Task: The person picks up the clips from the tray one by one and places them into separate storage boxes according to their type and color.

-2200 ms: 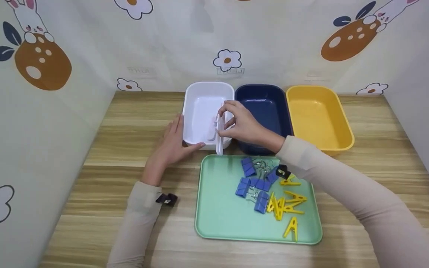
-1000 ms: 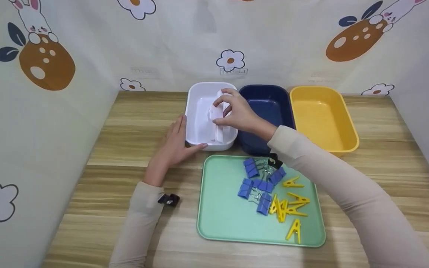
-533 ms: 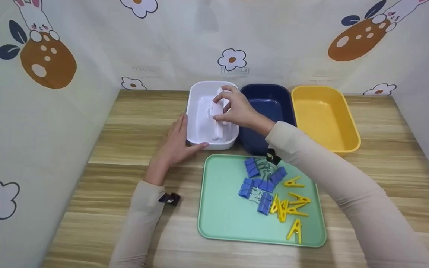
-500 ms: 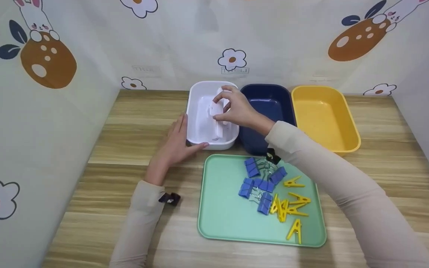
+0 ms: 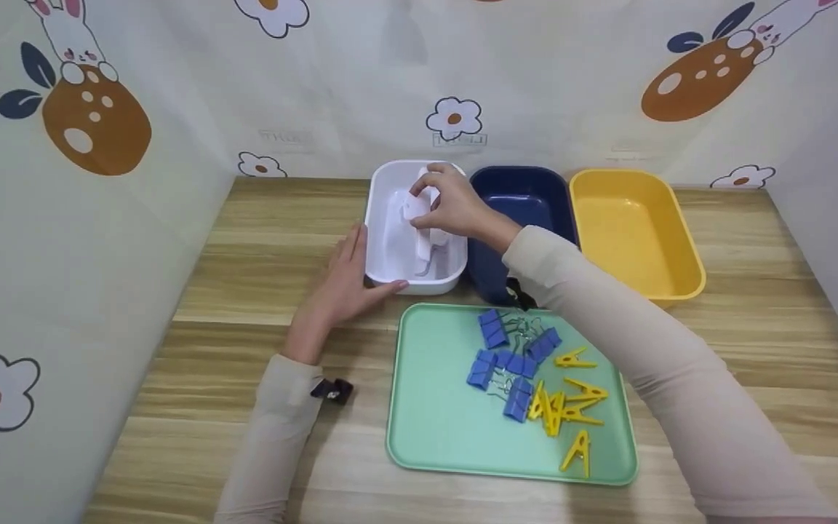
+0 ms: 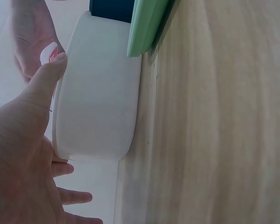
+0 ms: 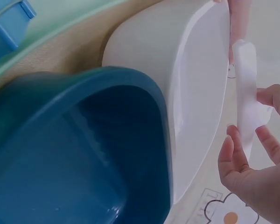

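Note:
My right hand [image 5: 459, 207] pinches a long white plastic piece [image 7: 246, 84] with a broader tab at its middle, thumb on one side and fingers on the other. In the head view the piece overlaps the inside of the white bin [image 5: 392, 251]; in the right wrist view it shows above the rim. My left hand [image 5: 339, 287] lies against that bin's front left corner. Its fingers stretch along the left side, and the thumb [image 6: 53, 70] rests on the front rim. A patch of red print shows near that thumb in the left wrist view.
Right of the white bin stand a dark blue bin [image 5: 517, 185] and a yellow bin [image 5: 630, 240]. In front, a green tray [image 5: 441, 429] carries several blue binder clips [image 5: 519, 399] and several yellow clothespins [image 5: 577, 453]. Printed cloth [image 5: 346, 87] hangs behind the table.
The right hand has carried the white piece back and slightly left, from overhanging the front rim to over the bin's interior. The left hand keeps its place on the bin.

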A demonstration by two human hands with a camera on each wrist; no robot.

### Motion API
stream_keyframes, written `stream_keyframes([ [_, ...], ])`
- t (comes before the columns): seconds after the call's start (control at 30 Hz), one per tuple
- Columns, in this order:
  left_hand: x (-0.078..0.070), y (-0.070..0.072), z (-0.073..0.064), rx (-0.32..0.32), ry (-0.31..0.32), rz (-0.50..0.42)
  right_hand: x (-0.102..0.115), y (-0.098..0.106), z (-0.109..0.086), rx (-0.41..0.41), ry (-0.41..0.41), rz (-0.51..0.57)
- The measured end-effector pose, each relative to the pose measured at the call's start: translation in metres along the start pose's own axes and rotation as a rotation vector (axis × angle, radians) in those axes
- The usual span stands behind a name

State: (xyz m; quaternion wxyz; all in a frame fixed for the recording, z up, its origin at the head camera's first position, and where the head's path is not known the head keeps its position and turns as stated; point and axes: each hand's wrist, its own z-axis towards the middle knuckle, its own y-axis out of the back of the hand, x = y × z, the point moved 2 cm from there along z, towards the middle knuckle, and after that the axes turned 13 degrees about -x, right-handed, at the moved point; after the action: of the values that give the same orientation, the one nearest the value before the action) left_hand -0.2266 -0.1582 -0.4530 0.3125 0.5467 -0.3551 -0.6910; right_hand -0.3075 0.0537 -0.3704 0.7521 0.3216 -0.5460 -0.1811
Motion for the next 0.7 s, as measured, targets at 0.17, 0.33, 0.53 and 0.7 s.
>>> stream_keyframes([
  [0.17,0.000,0.000,0.001,0.001,-0.019,-0.005,0.002,-0.005,0.007,0.018,-0.001,-0.012],
  [0.33,0.001,-0.001,0.001,0.017,-0.007,-0.004,0.001,-0.009,0.013,0.039,-0.008,-0.042],
  [0.53,0.000,-0.001,0.000,0.016,-0.003,0.000,0.001,-0.012,0.018,0.041,-0.011,-0.058],
  [0.7,0.000,-0.001,-0.001,0.014,0.000,0.008,0.002,-0.014,0.017,0.078,-0.024,-0.051],
])
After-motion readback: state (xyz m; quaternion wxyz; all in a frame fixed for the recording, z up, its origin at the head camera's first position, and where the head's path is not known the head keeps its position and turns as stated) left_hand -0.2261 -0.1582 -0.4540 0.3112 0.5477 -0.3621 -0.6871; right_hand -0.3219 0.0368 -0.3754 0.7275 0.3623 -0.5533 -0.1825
